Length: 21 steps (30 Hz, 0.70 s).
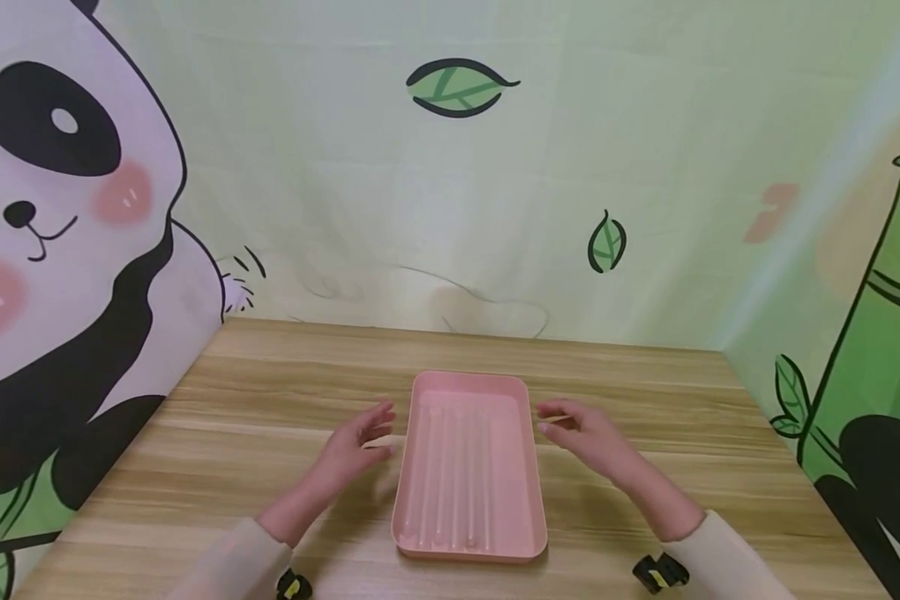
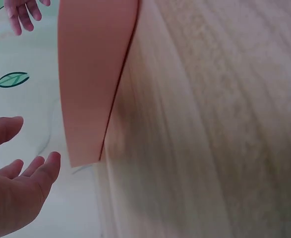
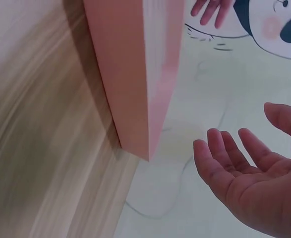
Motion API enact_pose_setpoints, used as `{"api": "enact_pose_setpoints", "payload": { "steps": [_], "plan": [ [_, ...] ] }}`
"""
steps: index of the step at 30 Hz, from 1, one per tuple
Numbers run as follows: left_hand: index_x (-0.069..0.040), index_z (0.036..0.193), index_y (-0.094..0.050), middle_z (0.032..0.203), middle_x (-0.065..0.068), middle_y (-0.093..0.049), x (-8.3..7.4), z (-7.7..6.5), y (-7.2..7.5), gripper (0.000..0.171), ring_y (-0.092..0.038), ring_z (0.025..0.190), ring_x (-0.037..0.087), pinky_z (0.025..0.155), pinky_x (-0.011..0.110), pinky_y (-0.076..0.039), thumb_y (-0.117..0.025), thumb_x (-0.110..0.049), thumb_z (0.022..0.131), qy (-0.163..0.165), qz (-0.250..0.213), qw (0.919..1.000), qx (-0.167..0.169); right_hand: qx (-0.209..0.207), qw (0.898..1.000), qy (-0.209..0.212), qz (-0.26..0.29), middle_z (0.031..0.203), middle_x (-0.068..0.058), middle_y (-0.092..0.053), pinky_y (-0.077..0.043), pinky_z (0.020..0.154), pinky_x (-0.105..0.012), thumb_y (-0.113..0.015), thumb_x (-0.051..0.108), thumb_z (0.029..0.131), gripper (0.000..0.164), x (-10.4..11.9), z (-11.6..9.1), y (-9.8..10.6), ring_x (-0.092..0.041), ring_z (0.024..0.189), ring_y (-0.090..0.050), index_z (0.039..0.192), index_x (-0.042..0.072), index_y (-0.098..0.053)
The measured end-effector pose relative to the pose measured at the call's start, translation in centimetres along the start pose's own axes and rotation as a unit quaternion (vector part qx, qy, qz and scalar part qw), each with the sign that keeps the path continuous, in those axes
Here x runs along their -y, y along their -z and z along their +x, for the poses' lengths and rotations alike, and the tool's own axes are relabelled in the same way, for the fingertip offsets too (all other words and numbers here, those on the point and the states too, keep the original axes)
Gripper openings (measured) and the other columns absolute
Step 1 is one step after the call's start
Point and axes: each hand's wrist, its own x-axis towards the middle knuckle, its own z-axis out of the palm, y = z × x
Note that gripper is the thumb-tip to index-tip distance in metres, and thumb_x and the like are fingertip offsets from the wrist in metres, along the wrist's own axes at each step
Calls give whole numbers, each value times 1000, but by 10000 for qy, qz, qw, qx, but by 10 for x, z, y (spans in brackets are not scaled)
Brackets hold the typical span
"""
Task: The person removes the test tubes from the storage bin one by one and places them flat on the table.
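A pink rectangular tray (image 1: 515, 467) lies on the wooden table between my two hands. Inside it, toward its left side, several clear, slender tubes (image 1: 457, 475) lie side by side lengthwise. My left hand (image 1: 355, 446) hovers just off the tray's left edge, fingers relaxed and holding nothing. On the opposite side, my right hand (image 1: 588, 433) is a little apart from the right edge, also empty with fingers loosely bent. Both wrist views show the tray's outer wall (image 2: 93, 84) with a gap between it and the fingers.
The wooden table (image 1: 270, 400) extends around the tray. Behind it hangs a pale green cloth (image 1: 330, 167) printed with leaves, a panda and bamboo. A black strap piece (image 1: 660, 573) sits at my right wrist.
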Motion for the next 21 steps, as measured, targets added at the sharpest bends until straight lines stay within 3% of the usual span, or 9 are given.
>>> {"api": "enact_pose_setpoints", "payload": {
  "steps": [5, 10, 18, 21],
  "plan": [
    [11, 151, -38, 149, 37, -48, 1, -1, -5, 63, -51, 136, 50, 105, 47, -55, -62, 6, 93, 221, -258, 9994, -100, 28, 10000, 14, 83, 136, -27, -64, -58, 91, -40, -63, 20, 101, 45, 3, 4, -9, -35, 114, -65, 137, -6, -59],
    [10, 150, -40, 147, 36, -50, 1, 1, -11, 62, -53, 134, 50, 105, 49, -54, -63, 6, 92, 245, -183, 9994, -174, 153, 9995, -53, 256, 136, -29, -63, -59, 86, -34, -62, 19, 101, 46, 6, 4, -13, -30, 110, -66, 137, -8, -57],
    [10, 150, -42, 147, 36, -51, 4, 1, -15, 63, -54, 134, 50, 102, 46, -56, -63, 8, 90, 416, -335, 9978, -398, 514, 9941, -594, 745, 137, -31, -60, -60, 92, -45, -64, 17, 99, 48, 11, 9, -13, -31, 116, -65, 141, -6, -54],
    [9, 152, -39, 148, 35, -51, 7, 1, -15, 66, -53, 135, 49, 103, 45, -56, -62, 8, 90, 592, -483, 9965, -337, 601, 9915, -819, 814, 139, -31, -58, -60, 94, -48, -65, 16, 99, 51, 13, 12, -13, -34, 121, -63, 143, -6, -52]
  ]
}}
